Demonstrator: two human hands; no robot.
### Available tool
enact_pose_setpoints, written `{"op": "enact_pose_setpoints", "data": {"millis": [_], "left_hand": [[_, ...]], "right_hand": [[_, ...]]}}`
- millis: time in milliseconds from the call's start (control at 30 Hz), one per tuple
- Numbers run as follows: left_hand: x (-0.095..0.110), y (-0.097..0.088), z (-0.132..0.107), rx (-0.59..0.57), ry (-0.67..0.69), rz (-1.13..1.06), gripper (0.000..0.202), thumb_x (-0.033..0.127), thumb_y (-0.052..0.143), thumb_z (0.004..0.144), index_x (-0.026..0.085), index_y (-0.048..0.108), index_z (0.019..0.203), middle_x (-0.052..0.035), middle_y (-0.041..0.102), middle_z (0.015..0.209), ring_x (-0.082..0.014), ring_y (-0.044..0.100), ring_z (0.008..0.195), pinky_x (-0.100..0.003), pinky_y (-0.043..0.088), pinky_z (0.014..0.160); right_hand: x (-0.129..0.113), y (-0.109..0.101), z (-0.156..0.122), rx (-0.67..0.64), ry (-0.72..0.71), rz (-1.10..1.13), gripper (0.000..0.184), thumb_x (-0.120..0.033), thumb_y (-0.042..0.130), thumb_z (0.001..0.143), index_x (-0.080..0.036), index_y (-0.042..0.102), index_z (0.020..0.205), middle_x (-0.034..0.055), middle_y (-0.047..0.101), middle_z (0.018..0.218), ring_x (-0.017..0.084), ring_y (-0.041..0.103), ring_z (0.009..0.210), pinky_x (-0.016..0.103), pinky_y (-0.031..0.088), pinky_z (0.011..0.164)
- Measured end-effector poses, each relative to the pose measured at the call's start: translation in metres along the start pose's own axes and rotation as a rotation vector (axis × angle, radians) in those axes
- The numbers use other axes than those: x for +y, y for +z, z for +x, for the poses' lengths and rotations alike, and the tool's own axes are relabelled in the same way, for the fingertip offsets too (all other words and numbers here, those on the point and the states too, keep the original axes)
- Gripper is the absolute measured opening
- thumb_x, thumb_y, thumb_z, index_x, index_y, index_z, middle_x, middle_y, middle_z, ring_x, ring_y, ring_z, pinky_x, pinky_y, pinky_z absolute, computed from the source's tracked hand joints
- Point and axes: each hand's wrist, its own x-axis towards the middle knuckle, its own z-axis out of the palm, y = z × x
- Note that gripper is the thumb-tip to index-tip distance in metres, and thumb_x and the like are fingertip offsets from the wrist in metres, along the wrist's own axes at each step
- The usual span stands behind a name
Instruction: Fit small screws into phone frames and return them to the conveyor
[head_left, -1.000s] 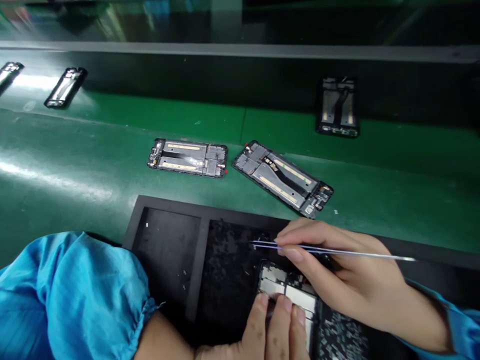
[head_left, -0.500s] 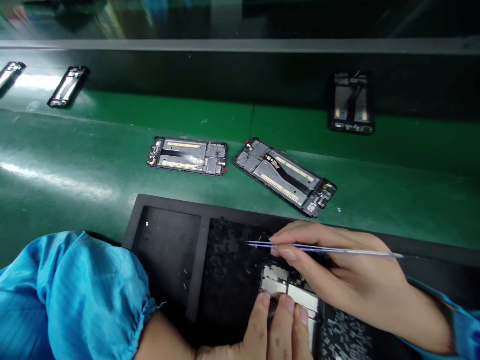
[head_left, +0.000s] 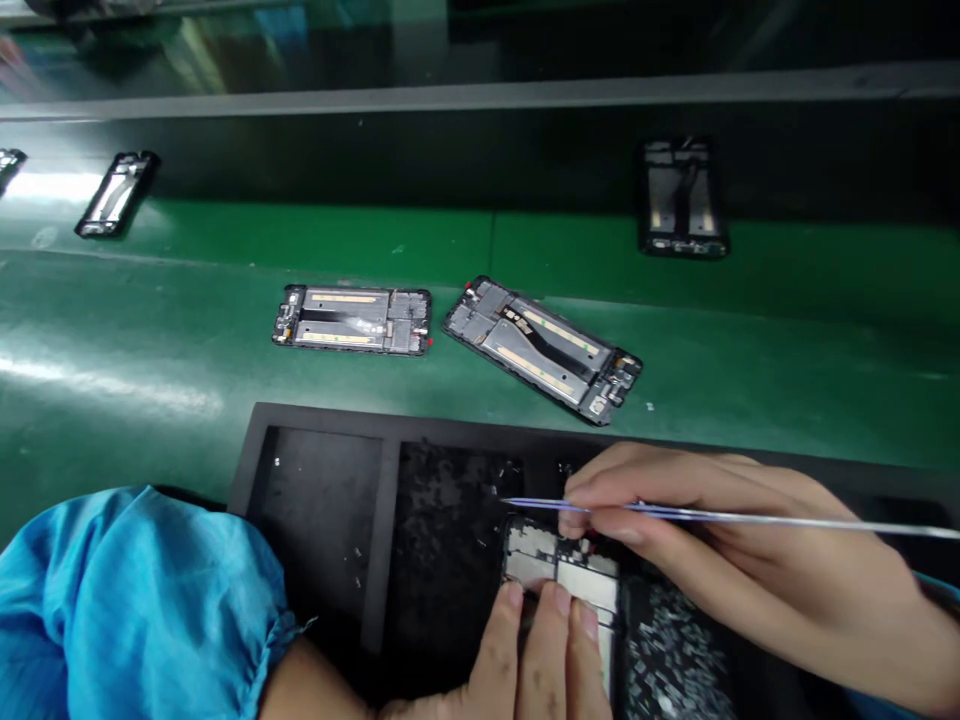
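Fingers point(head_left: 622, 478) of the right hand point(head_left: 757, 575) were pinched shut round slim steel tweezers point(head_left: 750, 518) — long, shiny, lying almost level, their needle tips just above the top edge of an open phone frame point(head_left: 561, 570). Three fingertips point(head_left: 511, 612) of the left hand point(head_left: 536, 668) lay flat and unclenched on that frame's pale metal plate, grasping nothing. The frame sat in the wide compartment of a matte black tray point(head_left: 319, 418), its floor speckled with tiny parts. Beyond, on the glossy green belt point(head_left: 135, 330), two more rectangular frames point(head_left: 352, 320) lay side by side — a crinkled blue sleeve point(head_left: 135, 600) at lower left.
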Motion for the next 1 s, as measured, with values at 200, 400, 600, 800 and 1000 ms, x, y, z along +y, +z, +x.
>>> {"op": "enact_pose_setpoints", "data": {"millis": [200,400,600,800,1000], "left_hand": [[-0.040,-0.022,0.022,-0.263,0.195,-0.131,0.020,0.021,0.064,0.098,0.020,0.075,0.114,0.0018,0.076,0.118,-0.0164,0.070,0.113,-0.025,0.062,0.096],[-0.057,-0.024,0.038,-0.380,0.240,-0.238,0.024,0.014,0.055,0.094,0.020,0.076,0.104,0.0003,0.077,0.099,-0.0151,0.069,0.100,-0.032,0.059,0.106],[-0.055,-0.022,0.032,-0.399,0.269,-0.286,0.015,0.020,0.062,0.093,0.023,0.070,0.105,0.0017,0.076,0.101,-0.0186,0.070,0.104,-0.043,0.052,0.115],[-0.065,-0.022,0.038,-0.422,0.341,-0.324,0.018,0.019,0.064,0.093,0.024,0.067,0.110,0.0036,0.074,0.099,-0.0180,0.070,0.102,-0.046,0.051,0.116],[-0.073,-0.022,0.045,-0.429,0.400,-0.279,0.017,0.021,0.061,0.097,0.022,0.066,0.113,0.0006,0.072,0.105,-0.0194,0.066,0.108,-0.049,0.051,0.115]], "right_hand": [[0.002,-0.010,-0.014,-0.033,-0.002,-0.057,0.013,-0.031,0.056,0.103,-0.035,0.065,0.111,-0.0063,0.081,0.097,0.015,0.080,0.084,0.020,0.064,0.067],[0.002,-0.006,-0.016,-0.046,0.015,0.006,0.014,-0.029,0.058,0.103,-0.034,0.066,0.112,-0.0067,0.081,0.102,0.014,0.080,0.085,0.019,0.063,0.066],[0.001,-0.004,-0.013,-0.060,0.039,0.054,0.015,-0.032,0.054,0.105,-0.030,0.070,0.106,-0.0044,0.081,0.099,0.014,0.078,0.081,0.020,0.060,0.061],[0.001,-0.002,-0.015,-0.066,-0.039,0.004,0.020,-0.034,0.047,0.109,-0.026,0.065,0.105,-0.0047,0.080,0.098,0.013,0.078,0.086,0.024,0.058,0.067],[-0.001,-0.002,-0.012,-0.046,-0.046,-0.003,0.030,-0.035,0.042,0.110,-0.023,0.068,0.101,-0.0010,0.079,0.092,0.012,0.076,0.077,0.023,0.058,0.065]]}}
